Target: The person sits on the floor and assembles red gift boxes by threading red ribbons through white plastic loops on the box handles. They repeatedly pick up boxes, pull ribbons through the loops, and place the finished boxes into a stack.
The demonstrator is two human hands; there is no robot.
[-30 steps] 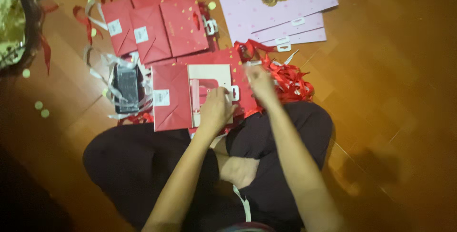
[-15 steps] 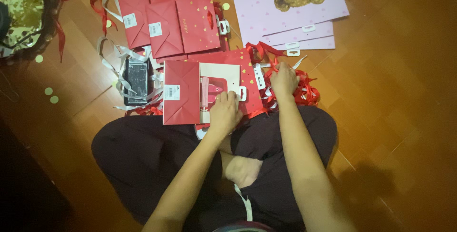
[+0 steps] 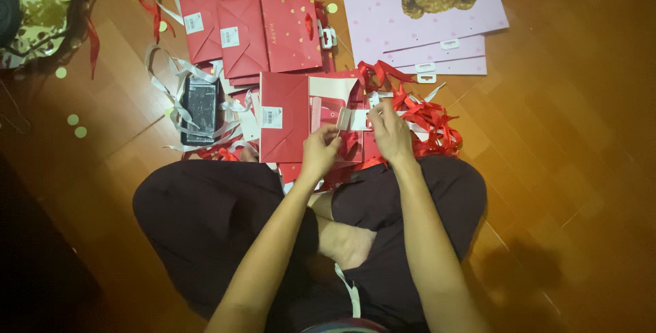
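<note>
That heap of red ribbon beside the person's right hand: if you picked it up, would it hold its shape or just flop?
The red ribbon would probably flop: it lies in loose, tangled loops on the wooden floor. It looks thin and light. Lifting one strand would likely drag others along, since they overlap.

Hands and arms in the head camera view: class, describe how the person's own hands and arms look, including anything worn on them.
Both arms are bare from the bottom edge of the picture up to the wrists; no sleeves show. The left hand and the right hand have no gloves, and no watch, bracelet or ring can be made out. The forearms are slim and straight. Below them the person wears dark trousers.
</note>
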